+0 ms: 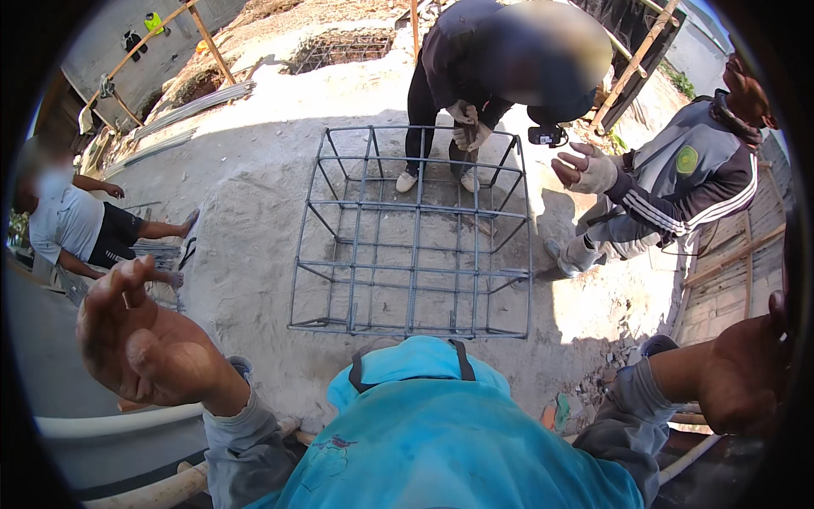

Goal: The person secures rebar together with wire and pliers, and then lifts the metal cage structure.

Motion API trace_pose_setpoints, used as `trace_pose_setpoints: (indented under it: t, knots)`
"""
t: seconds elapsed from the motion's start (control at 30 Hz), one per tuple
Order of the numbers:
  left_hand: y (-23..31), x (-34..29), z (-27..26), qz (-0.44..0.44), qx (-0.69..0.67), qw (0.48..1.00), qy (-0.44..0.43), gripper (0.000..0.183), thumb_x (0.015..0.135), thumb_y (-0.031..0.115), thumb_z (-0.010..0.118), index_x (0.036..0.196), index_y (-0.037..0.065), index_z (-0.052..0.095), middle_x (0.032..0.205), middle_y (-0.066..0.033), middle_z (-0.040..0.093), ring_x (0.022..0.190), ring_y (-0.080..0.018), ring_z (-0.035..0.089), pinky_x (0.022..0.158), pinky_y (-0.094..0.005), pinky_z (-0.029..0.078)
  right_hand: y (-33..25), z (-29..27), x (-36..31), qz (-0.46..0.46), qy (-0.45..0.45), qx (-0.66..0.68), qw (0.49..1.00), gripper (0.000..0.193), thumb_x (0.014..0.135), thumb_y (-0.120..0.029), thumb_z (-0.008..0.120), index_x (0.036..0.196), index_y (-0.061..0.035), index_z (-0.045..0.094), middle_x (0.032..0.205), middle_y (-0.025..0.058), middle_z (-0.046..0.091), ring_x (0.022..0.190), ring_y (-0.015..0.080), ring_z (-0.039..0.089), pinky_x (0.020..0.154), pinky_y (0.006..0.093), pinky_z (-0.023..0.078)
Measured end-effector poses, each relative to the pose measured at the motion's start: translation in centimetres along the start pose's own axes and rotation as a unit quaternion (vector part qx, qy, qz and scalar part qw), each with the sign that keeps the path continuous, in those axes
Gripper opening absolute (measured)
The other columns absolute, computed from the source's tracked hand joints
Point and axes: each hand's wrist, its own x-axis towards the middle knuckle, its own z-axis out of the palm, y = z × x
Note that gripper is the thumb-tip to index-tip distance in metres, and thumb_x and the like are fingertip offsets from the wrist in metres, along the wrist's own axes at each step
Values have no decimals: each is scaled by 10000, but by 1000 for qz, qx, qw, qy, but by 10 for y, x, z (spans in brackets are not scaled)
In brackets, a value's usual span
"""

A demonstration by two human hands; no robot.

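My left hand (148,348) is raised at the left, fingers curled but apart, with nothing in it. At the right rim my right hand (746,373) is also lifted, partly in shadow; its fingers reach up along the dark edge and nothing shows in them. Neither hand touches the steel rebar cage (416,206), a box-shaped grid of tied bars lying on the ground in front of me. Behind the cage a co-worker (458,51) bends over, gloved hands (471,131) together around a small object I cannot make out.
Another co-worker in a striped jacket (695,170) crouches right of the cage, one gloved hand raised. A person in a white shirt (68,216) sits at left. Long steel bars (195,106) lie behind. A dug pit (339,51) is farther back. Bamboo poles (636,64) stand at right.
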Motion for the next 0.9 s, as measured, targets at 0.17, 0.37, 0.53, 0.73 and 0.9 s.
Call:
trace_pose_setpoints:
  t: [0.17, 0.37, 0.53, 0.73, 0.9]
  knots:
    - [-27, -196, 22, -565, 32, 812, -145, 360, 847, 8, 555, 1205, -29, 562, 1088, -126, 630, 938, -177, 614, 821, -296, 501, -7, 19, -120, 376, 36, -30, 925, 348, 902, -12, 482, 1237, 79, 486, 1097, 203, 622, 854, 193, 626, 745, 321, 520]
    - [23, -415, -27, -765, -10, 541, -351, 372, 822, 173, 619, 1108, -65, 633, 967, -160, 691, 855, -237, 659, 769, -335, 517, -73, 47, -275, 676, -387, -20, 627, 448, 842, -94, 628, 1261, -14, 491, 1182, 191, 551, 916, 323, 621, 835, 392, 505]
    - [29, -436, -55, -834, 90, 423, -343, 329, 818, 170, 598, 1066, -41, 647, 854, -111, 681, 692, -198, 662, 549, -336, 505, -158, 25, -387, 619, -646, 130, 428, 526, 809, -233, 656, 1278, -31, 528, 1253, 215, 548, 1119, 383, 560, 947, 436, 460]
    - [-1, -417, -58, -828, 129, 507, -203, 329, 820, 165, 575, 1080, -27, 638, 877, -104, 680, 699, -183, 665, 528, -302, 491, -178, -15, -458, 774, -466, 43, 426, 426, 806, -233, 658, 1159, 1, 612, 1049, 218, 668, 995, 362, 634, 879, 422, 493]
    - [0, -407, -17, -824, 105, 523, -194, 371, 822, 174, 578, 1129, -28, 628, 911, -109, 679, 743, -180, 663, 570, -300, 502, -170, -42, -514, 806, -387, -23, 448, 394, 857, -197, 617, 1165, 47, 587, 910, 180, 686, 743, 221, 675, 659, 365, 524]
